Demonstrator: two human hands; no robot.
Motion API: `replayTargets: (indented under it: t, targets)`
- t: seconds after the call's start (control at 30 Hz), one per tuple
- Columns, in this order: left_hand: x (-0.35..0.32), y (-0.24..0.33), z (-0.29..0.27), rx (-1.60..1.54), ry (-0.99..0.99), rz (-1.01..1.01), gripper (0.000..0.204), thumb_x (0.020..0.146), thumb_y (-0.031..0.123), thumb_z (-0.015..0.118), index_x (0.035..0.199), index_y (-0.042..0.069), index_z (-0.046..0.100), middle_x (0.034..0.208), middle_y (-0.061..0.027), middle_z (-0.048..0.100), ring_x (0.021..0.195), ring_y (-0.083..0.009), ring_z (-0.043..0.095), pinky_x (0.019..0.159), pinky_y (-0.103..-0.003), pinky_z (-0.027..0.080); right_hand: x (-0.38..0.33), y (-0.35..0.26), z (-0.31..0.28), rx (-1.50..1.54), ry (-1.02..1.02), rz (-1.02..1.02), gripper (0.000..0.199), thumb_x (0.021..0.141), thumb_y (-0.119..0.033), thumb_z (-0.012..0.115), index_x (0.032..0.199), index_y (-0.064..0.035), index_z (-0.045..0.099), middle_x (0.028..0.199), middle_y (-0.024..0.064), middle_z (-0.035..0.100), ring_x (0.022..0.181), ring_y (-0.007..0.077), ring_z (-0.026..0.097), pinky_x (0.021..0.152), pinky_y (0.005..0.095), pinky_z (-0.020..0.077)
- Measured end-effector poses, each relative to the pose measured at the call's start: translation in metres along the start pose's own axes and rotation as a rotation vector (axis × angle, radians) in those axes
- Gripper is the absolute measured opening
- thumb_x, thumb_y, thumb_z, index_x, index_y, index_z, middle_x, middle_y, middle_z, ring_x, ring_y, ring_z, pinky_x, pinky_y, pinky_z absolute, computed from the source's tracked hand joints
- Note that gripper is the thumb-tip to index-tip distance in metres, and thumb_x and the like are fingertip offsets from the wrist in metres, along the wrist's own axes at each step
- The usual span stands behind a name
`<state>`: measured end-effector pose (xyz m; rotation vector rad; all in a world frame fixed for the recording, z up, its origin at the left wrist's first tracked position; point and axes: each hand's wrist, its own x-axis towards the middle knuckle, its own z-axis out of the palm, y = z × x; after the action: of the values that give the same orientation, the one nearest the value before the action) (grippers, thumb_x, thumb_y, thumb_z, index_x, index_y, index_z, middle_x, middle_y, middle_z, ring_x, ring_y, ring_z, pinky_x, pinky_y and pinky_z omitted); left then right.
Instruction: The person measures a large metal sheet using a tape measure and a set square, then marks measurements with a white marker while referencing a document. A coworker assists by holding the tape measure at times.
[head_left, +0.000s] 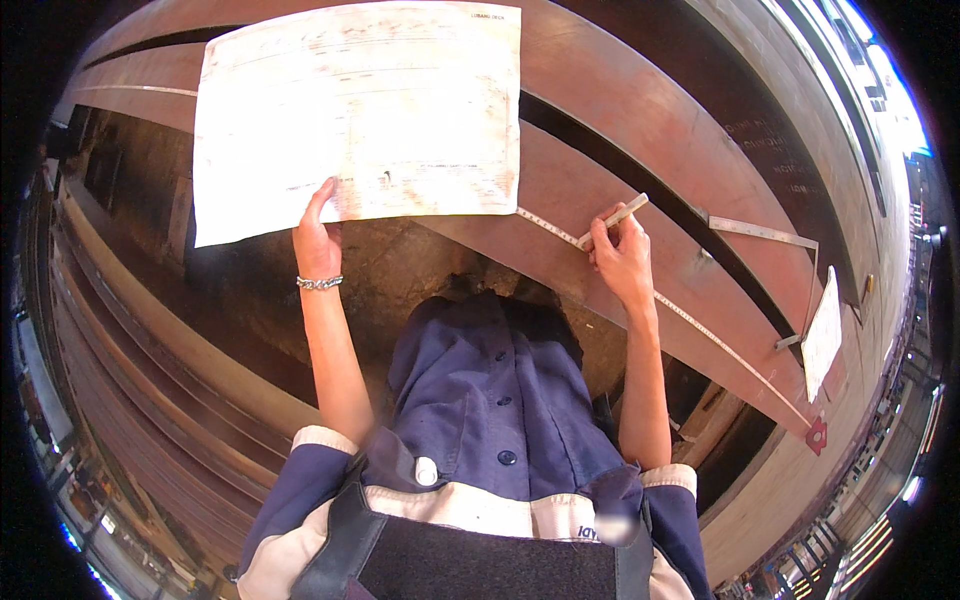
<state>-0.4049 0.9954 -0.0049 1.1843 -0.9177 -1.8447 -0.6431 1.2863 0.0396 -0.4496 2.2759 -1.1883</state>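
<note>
Both forearms raised from lower edge, bare to short sleeves, elbows bent. Left hand [317, 238] up, fingers extended, thumb apart, pinching; chain bracelet at wrist. Right hand [622, 255] curled in a writing grip, wrist slightly flexed.

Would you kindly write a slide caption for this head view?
Left hand holds a large paper drawing while right hand marks with a pale stick along a tape measure on a rusty steel plate.

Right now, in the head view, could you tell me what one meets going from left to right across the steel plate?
Large paper sheet → left hand holding its lower edge → right hand with a pale marker stick → metal square → small white card.
</note>
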Motion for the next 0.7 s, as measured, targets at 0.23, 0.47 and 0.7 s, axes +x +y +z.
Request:
replayTargets:
  t: [0.23,0.47,0.7]
  targets:
    - [-0.002,0.004,0.001,-0.051,0.010,-0.005,0.028,0.086,0.012,0.064,0.109,-0.003,0.063,0.112,-0.0082,0.063,0.105,-0.0170,0.057,0.090,-0.032,0.045,0.000,-0.001,0.001,-0.081,0.025,-0.033,0.012,0.085,-0.010,0.058,0.085,0.0019,0.055,0.067,0.0150,0.064,0.063,0.0216,0.065,0.060,0.0333,0.0487]
    - [-0.001,0.006,0.000,-0.071,0.025,-0.015,0.028,0.085,0.013,0.065,0.109,-0.002,0.064,0.110,-0.0067,0.064,0.103,-0.0155,0.057,0.086,-0.030,0.045,0.003,0.000,0.000,-0.114,0.016,-0.007,0.012,0.084,-0.010,0.059,0.086,0.0014,0.056,0.068,0.0157,0.064,0.064,0.0219,0.065,0.061,0.0339,0.0487]
    - [0.001,0.003,-0.004,-0.076,0.010,-0.006,0.028,0.085,0.013,0.065,0.109,-0.002,0.064,0.111,-0.0065,0.064,0.104,-0.0149,0.057,0.087,-0.030,0.045,0.007,-0.016,0.007,-0.184,0.560,-0.509,0.013,0.093,-0.011,0.056,0.087,-0.0001,0.057,0.071,0.0137,0.063,0.062,0.0146,0.063,0.058,0.0273,0.0492]
